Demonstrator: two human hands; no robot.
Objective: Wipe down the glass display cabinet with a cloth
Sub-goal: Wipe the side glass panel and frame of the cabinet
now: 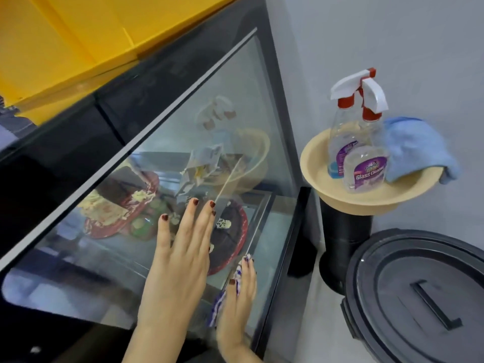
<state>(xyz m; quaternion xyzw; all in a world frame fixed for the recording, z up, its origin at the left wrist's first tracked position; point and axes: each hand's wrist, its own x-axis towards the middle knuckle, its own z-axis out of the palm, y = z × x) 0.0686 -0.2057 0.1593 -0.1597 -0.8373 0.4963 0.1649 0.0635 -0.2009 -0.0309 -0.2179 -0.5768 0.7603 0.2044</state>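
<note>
The glass display cabinet point(86, 260) fills the left and middle of the view, black-framed, with cakes on red plates inside. My left hand point(180, 260) lies flat on the glass pane with straight fingers. My right hand point(237, 305) presses a blue-and-white striped cloth point(218, 305) against the glass near the cabinet's right edge. Only strips of the cloth show beside and under the hand; its fingers look straight.
To the right, a beige basin point(314, 163) on a black stand point(343, 244) holds two spray bottles of glass cleaner point(364, 169) and a light blue cloth point(416, 150). A black lidded bin point(419, 297) stands at the lower right. A grey wall is behind. A yellow surface lies at the upper left.
</note>
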